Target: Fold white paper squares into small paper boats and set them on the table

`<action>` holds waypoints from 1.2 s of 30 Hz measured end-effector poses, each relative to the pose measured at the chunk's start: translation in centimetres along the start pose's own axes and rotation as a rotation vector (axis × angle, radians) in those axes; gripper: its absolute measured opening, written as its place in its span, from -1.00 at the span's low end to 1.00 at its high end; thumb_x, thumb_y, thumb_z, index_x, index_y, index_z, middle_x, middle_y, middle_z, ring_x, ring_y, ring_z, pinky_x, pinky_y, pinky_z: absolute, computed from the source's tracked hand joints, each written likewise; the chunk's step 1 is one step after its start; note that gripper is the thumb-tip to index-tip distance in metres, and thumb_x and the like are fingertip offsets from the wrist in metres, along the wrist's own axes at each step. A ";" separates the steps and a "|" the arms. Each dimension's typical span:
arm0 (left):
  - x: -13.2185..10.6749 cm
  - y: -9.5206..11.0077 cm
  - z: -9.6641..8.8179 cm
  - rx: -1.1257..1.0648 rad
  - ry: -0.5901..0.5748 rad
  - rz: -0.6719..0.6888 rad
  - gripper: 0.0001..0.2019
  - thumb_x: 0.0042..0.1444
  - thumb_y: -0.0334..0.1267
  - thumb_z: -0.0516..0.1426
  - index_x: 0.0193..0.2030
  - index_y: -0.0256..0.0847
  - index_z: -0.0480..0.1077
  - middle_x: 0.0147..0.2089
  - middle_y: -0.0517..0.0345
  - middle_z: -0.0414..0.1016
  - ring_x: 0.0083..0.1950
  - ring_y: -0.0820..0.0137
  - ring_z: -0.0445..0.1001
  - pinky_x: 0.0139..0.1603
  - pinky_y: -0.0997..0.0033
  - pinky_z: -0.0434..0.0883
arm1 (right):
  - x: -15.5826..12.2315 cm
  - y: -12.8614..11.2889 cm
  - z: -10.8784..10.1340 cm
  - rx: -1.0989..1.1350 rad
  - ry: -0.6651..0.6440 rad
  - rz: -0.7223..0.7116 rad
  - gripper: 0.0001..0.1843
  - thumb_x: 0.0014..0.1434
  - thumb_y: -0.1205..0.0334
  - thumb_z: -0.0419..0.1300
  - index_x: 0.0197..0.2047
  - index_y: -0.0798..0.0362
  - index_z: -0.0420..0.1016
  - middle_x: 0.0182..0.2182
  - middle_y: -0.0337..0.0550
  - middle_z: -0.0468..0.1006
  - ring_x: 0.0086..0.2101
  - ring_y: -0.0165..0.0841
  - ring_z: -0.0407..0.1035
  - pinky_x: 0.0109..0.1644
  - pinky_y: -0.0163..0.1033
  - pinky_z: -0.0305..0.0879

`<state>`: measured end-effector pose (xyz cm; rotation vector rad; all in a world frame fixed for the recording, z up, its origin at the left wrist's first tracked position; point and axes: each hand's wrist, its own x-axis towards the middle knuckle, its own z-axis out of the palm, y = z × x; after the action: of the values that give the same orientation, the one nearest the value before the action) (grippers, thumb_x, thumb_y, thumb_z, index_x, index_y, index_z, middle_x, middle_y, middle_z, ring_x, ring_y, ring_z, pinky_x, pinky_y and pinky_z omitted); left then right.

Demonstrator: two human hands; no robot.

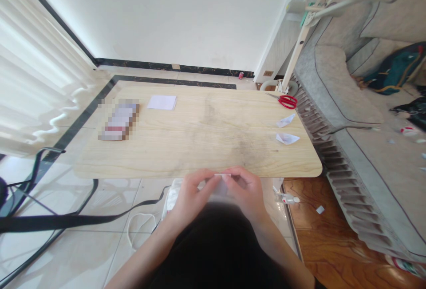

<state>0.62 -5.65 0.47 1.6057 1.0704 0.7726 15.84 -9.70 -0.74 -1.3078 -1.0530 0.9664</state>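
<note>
Between my two hands, at the near edge of the wooden table [159,147], is a small piece of folded white paper [222,187]. My left hand [197,188] pinches its left side between thumb and fingers. On the other side my right hand [245,187] grips it the same way, its thumb lying on the paper. The fingers cover much of the sheet, so its full shape is hidden. Two folded paper boats [287,138] rest near the table's right end, beyond my right hand.
Red-handled scissors [287,101] lie at the far right corner. A stack of white paper [162,102] and a blurred-out box-like object [119,121] are at the left. A grey sofa [353,102] stands right of the table, and a plastic bottle [289,198] lies on the floor.
</note>
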 end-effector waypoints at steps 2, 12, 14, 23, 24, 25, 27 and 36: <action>0.1 0.0 0.0 0.000 0.000 -0.016 -0.79 0.21 -0.19 0.14 -0.27 -0.21 0.59 -0.27 0.11 0.65 -0.21 0.30 0.57 -0.17 0.40 0.45 | 0.0 0.0 0.0 -0.003 -0.001 0.000 -0.90 0.17 0.25 0.26 -0.32 0.00 0.64 -0.40 -0.17 0.63 -0.37 -0.31 0.48 -0.28 -0.25 0.42; 0.2 0.0 -0.2 0.008 0.001 0.012 -0.79 0.21 -0.20 0.14 -0.30 -0.22 0.58 -0.30 0.10 0.65 -0.24 0.30 0.56 -0.19 0.39 0.45 | 0.0 0.3 0.0 0.010 -0.014 -0.022 -0.90 0.18 0.26 0.26 -0.31 -0.02 0.64 -0.39 -0.17 0.64 -0.33 -0.29 0.49 -0.25 -0.21 0.43; 0.1 0.1 -0.2 -0.007 0.020 0.026 -0.80 0.20 -0.21 0.15 -0.31 -0.21 0.58 -0.30 0.11 0.65 -0.24 0.30 0.56 -0.19 0.40 0.45 | 0.0 0.3 0.0 0.012 -0.012 -0.026 -0.90 0.18 0.25 0.26 -0.32 -0.02 0.64 -0.38 -0.17 0.64 -0.33 -0.29 0.50 -0.23 -0.22 0.42; 0.0 0.5 -0.1 -0.057 0.054 0.026 -0.81 0.21 -0.23 0.15 -0.33 -0.20 0.57 -0.31 0.11 0.64 -0.24 0.31 0.56 -0.17 0.40 0.45 | 0.0 0.5 0.1 0.068 -0.003 0.000 -0.92 0.13 0.26 0.30 -0.33 -0.03 0.66 -0.37 -0.18 0.67 -0.32 -0.28 0.53 -0.21 -0.20 0.44; 0.0 0.5 -0.1 -0.058 0.057 0.029 -0.80 0.21 -0.22 0.15 -0.34 -0.21 0.57 -0.31 0.11 0.64 -0.25 0.31 0.56 -0.18 0.40 0.45 | 0.0 0.5 0.1 0.073 0.005 0.007 -0.92 0.13 0.25 0.31 -0.33 -0.03 0.67 -0.37 -0.18 0.67 -0.32 -0.27 0.53 -0.21 -0.20 0.45; 0.0 0.4 -0.1 -0.056 0.060 0.034 -0.79 0.22 -0.21 0.14 -0.34 -0.21 0.57 -0.31 0.10 0.63 -0.26 0.31 0.56 -0.20 0.40 0.45 | 0.0 0.5 0.2 0.079 0.015 0.016 -0.92 0.12 0.25 0.31 -0.33 -0.03 0.67 -0.37 -0.18 0.68 -0.32 -0.27 0.54 -0.21 -0.20 0.45; 0.0 0.2 -0.1 -0.036 0.068 0.054 -0.78 0.24 -0.21 0.12 -0.32 -0.22 0.57 -0.31 0.10 0.63 -0.26 0.32 0.55 -0.21 0.40 0.44 | 0.0 0.4 0.3 0.092 0.032 0.033 -0.92 0.12 0.24 0.31 -0.33 -0.03 0.67 -0.37 -0.18 0.68 -0.32 -0.27 0.54 -0.22 -0.21 0.45; 0.0 0.1 0.2 0.001 0.060 0.033 -0.81 0.20 -0.21 0.14 -0.35 -0.22 0.53 -0.37 0.13 0.61 -0.30 0.34 0.53 -0.22 0.41 0.42 | 0.1 0.3 0.2 0.110 0.077 -0.002 -0.92 0.10 0.26 0.31 -0.42 -0.01 0.61 -0.48 -0.22 0.60 -0.42 -0.34 0.46 -0.32 -0.26 0.39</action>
<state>0.80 -5.68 0.47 1.6136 1.0895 0.8477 15.67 -9.50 -1.09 -1.2436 -0.9296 0.9513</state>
